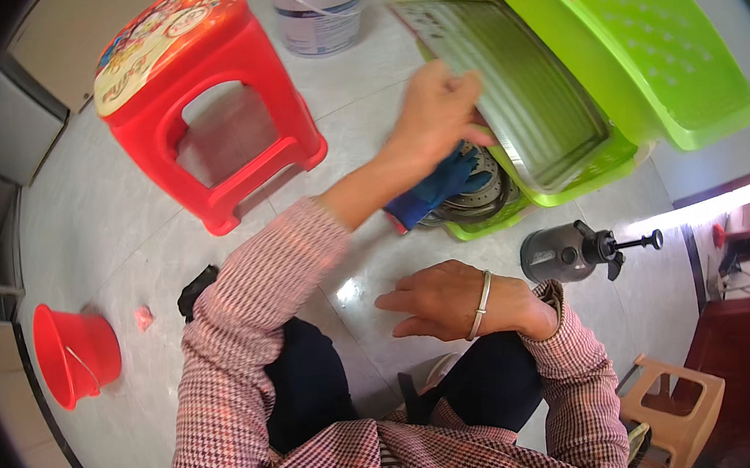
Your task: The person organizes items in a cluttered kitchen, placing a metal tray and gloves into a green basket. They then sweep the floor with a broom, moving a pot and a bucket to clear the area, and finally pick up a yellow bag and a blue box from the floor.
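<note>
My left hand [440, 107], somewhat blurred, reaches up to the right, its fingers curled on the near edge of a ridged, shiny rectangular tray [531, 87]. The tray lies tilted in a green plastic basket rack [566, 195]. Below that hand, a blue work glove [441, 182] rests against round perforated metal parts [496, 180] on the rack's lower level. My right hand [454, 297], with a silver bangle [482, 305] at the wrist, hovers over the floor in front of my knees, palm down, holding nothing, fingers apart.
A red plastic stool [224, 106] stands at upper left, a white bucket [317, 14] behind it. A small red bucket [79, 354] is at far left. A dark pump spray bottle [562, 253] lies right of my right hand; a tan stool [674, 401] is at lower right.
</note>
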`<action>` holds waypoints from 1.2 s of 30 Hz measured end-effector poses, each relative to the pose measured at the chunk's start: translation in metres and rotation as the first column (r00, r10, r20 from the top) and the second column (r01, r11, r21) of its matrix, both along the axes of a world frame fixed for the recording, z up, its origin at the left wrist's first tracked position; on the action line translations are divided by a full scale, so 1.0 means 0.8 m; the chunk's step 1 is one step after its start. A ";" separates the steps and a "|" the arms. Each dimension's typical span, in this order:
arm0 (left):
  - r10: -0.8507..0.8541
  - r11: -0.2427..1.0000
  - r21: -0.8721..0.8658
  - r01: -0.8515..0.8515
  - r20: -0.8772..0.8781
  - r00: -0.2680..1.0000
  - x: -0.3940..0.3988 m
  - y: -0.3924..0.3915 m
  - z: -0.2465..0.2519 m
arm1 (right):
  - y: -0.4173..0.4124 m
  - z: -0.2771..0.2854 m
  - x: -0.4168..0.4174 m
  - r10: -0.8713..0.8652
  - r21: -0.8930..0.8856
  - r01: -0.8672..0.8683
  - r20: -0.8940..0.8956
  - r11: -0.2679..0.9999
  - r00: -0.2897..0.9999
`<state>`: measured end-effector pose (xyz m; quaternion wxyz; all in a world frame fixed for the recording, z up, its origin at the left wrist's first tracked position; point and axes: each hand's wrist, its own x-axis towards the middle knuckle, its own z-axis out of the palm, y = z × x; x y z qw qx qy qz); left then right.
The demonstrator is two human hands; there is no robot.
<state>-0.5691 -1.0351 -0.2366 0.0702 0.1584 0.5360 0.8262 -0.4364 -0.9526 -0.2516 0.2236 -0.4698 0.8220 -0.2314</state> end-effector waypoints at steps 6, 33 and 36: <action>-0.158 0.929 -0.312 0.198 0.150 0.976 -0.044 0.041 -0.049 | -0.016 -0.033 -0.006 0.062 0.026 -0.063 0.004 0.998 0.998; 0.498 -0.306 -0.913 -0.269 -0.394 0.772 0.279 -0.561 -0.363 | -0.062 -0.109 -0.023 0.074 0.339 -0.093 0.070 0.936 0.995; 0.811 0.544 -0.620 -0.565 0.215 0.544 0.264 -0.556 -0.276 | -0.054 -0.115 -0.023 0.047 0.301 -0.059 0.045 0.952 0.998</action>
